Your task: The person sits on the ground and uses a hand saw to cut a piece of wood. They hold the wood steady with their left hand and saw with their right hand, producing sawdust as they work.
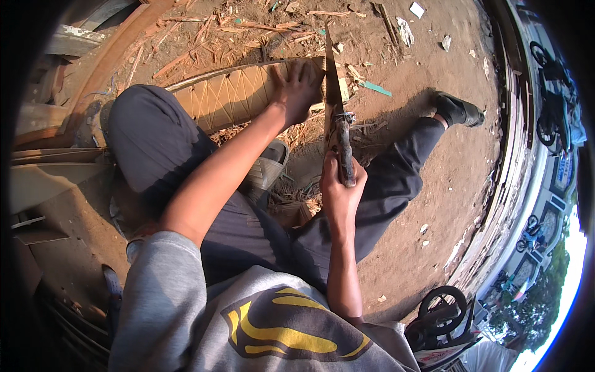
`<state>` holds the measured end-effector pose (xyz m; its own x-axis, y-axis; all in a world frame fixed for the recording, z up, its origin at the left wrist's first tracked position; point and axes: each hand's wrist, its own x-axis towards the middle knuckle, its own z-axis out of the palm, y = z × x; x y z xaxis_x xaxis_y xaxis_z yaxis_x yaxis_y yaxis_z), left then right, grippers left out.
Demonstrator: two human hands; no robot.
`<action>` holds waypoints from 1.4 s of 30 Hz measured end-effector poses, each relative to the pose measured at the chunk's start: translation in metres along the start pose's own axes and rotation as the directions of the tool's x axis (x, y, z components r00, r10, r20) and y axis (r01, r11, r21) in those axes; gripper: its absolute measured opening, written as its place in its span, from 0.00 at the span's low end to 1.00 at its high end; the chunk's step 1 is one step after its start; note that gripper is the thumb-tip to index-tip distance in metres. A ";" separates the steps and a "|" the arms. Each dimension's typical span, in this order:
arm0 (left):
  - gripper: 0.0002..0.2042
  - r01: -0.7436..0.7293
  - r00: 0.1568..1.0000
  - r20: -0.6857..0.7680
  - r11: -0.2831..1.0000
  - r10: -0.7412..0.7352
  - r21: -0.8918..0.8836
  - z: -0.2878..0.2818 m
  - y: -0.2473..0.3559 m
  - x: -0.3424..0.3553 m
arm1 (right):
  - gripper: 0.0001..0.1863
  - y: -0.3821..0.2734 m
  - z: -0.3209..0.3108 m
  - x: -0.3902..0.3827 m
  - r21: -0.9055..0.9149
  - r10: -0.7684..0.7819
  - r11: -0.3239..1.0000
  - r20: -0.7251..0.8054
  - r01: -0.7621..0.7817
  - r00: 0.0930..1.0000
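Left hand spread wide over pencil-lined wooden board, just left of handsaw, probably steadying board. Right hand wrapped round handsaw's handle, likely for stroke control; board ahead, leftward. Left fingers blurred; blade-to-board contact unclear; board's far-left end behind knee.

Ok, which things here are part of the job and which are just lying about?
Looks part of the job:
- saw, held in the right hand
- zigzag-patterned board, under the left hand

Apparently just lying about:
- green strip
- white square scrap
- wood splinters
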<state>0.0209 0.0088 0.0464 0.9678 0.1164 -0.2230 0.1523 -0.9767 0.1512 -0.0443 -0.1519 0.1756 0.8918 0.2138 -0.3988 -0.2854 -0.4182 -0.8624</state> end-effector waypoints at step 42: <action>0.29 0.042 0.982 -0.188 0.973 0.002 0.228 0.001 0.011 0.011 | 0.09 -0.017 0.001 0.003 -0.020 0.036 0.999 0.032 -0.035 0.999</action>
<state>0.0330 -0.0011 0.0446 0.9884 0.1467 -0.0381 0.1432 -0.9863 -0.0819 -0.0367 -0.1430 0.1890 0.8693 0.2266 -0.4394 -0.3099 -0.4427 -0.8414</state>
